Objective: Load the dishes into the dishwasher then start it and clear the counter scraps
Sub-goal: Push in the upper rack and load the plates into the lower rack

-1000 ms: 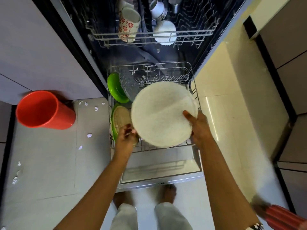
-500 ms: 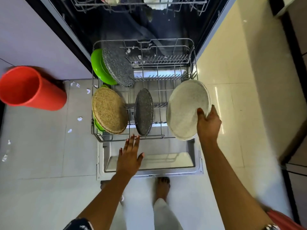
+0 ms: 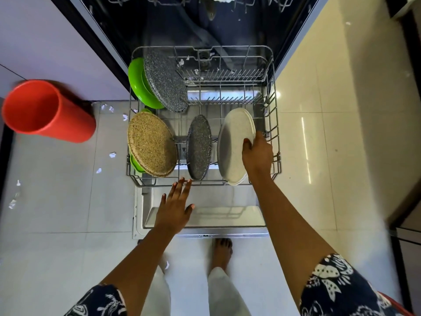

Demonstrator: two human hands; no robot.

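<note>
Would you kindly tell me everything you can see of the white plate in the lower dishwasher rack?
The white plate is round, off-white with faint speckles, matte, perhaps ceramic or melamine, with a shallow rim. It stands on edge, slightly tilted, at the right of the lower rack, its broad side toward the dark speckled plate beside it, apart from it. The right hand grips its right rim, fingers curled over the edge. Where it meets the tines is hidden.

An orange-red bucket [image 3: 45, 110] stands on the pale tiled floor [image 3: 57, 201] beside a lilac cabinet front [image 3: 45, 42].
</note>
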